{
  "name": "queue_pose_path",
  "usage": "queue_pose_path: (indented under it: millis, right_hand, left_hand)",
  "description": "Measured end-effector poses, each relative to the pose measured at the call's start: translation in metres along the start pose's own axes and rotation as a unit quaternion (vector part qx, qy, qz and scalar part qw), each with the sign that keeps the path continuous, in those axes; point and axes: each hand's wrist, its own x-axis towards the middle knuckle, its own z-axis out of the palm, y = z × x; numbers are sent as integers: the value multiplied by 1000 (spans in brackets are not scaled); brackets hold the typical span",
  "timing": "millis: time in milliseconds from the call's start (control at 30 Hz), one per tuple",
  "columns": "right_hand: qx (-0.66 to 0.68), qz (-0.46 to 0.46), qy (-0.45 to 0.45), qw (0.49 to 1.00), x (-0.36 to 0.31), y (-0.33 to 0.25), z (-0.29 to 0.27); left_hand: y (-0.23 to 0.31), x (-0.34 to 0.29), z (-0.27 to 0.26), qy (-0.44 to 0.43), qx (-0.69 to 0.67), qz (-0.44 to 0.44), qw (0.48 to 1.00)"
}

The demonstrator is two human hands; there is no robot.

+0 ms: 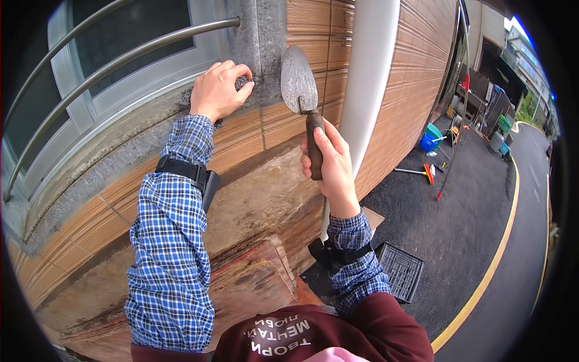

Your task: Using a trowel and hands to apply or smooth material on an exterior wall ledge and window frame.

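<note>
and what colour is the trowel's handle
The handle is dark brown, best seen in the head view.

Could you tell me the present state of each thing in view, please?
Trowel: held, blade up.
Right hand: closed around the trowel.
Left hand: fingers bent at the sill, grip unclear.
Window: open or shut, cannot tell.
White pipe: upright.
Red-headed broom: lying on pavement.
Black grid tray: also on pavement.

The single view looked down from the person's head (the left of two fisheye cameras there), facing a tiled wall [416, 78] and window [120, 35]. The left hand [218, 90] and right hand [333, 163] were close in the middle, the shirt [386, 329] nearer at the lower edge, the road [531, 205] well off right.
</note>
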Motion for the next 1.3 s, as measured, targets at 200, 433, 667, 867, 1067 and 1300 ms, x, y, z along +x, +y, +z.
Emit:
queue_pose_path:
  millis: [200,433,667,867,1067,1300]
  right_hand:
    - [0,25,-36,999,3,-8,-11]
    - [-44,27,-44,998,9,-14,-10]
    - [-65,4,-46,997,11,-11,-10]
    - [-83,7,-43,996,10,-11,-14]
    - [-151,-18,-32,988,10,-12,-6]
    - [-41,19,-25,999,15,-34,12]
  left_hand:
    - [-8,0,-3,-22,14,-26,999]
    - [-13,-1,-3,4,23,-30,999]
    - [-16,-4,-1,-2,26,-46,999]
    - [-12,-3,-4,2,20,-46,999]
    - [-13,-3,-3,1,23,-51,998]
    - [-19,2,0,5,34,-46,998]
